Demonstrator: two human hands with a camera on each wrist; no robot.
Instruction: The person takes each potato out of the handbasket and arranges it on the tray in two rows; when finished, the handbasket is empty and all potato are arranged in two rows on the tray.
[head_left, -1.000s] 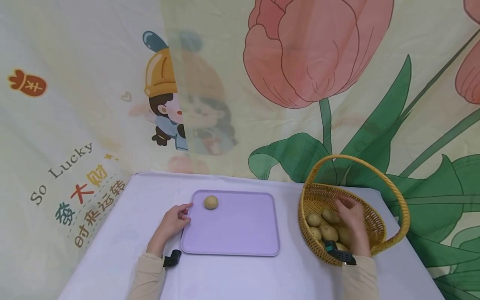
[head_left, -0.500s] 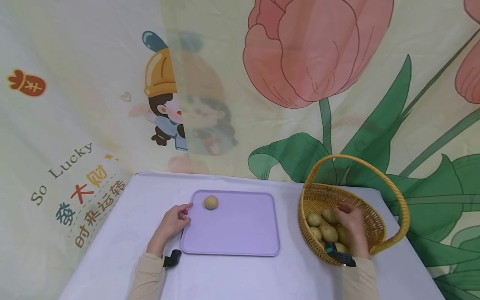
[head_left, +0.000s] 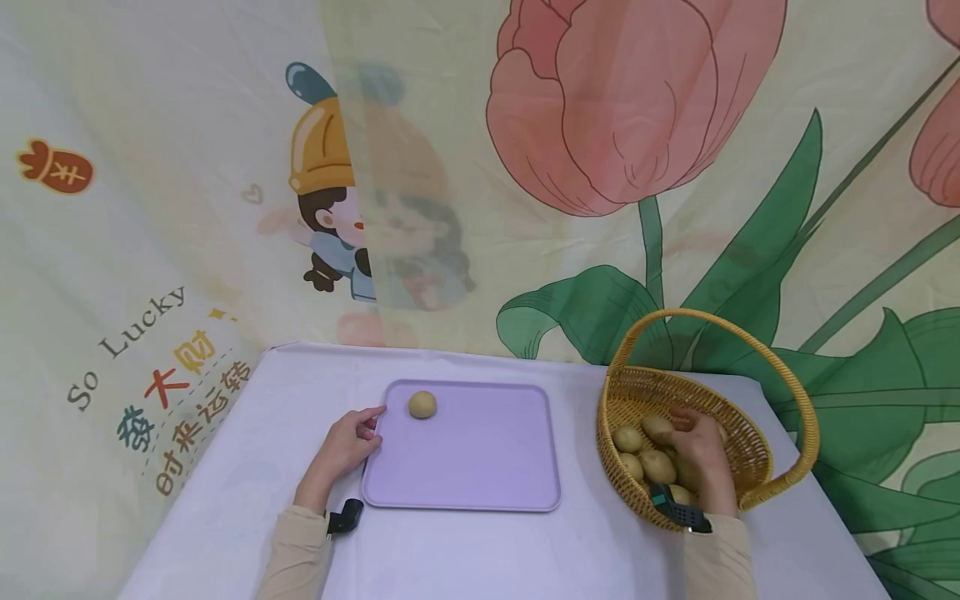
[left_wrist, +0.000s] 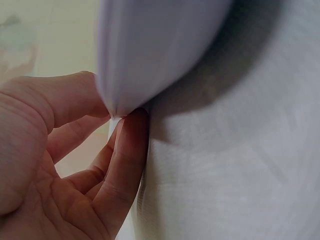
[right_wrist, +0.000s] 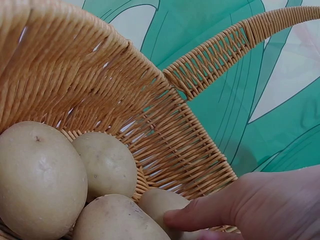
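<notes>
My left hand [head_left: 347, 446] pinches the left rim of a lilac tray [head_left: 468, 458], thumb on one side and fingers on the other in the left wrist view. One round potato [head_left: 422, 405] lies near the tray's far left corner. My right hand [head_left: 702, 446] reaches down into a wicker basket [head_left: 633, 390] of potatoes. Its thumb presses on a potato [right_wrist: 159, 204] in the right wrist view, with the other fingers coming in from beneath, mostly out of sight. Beside it sit a large potato [right_wrist: 42, 180] and a smaller one [right_wrist: 105, 165].
A tall arched handle [head_left: 798, 400] rises over the basket and leans right. White cloth [head_left: 480, 554] covers the table. Behind it hangs a printed curtain [head_left: 637, 108] with a big tulip.
My right hand has gone lower and slightly left among the potatoes, its fingers now against one. The left hand and tray have stayed put.
</notes>
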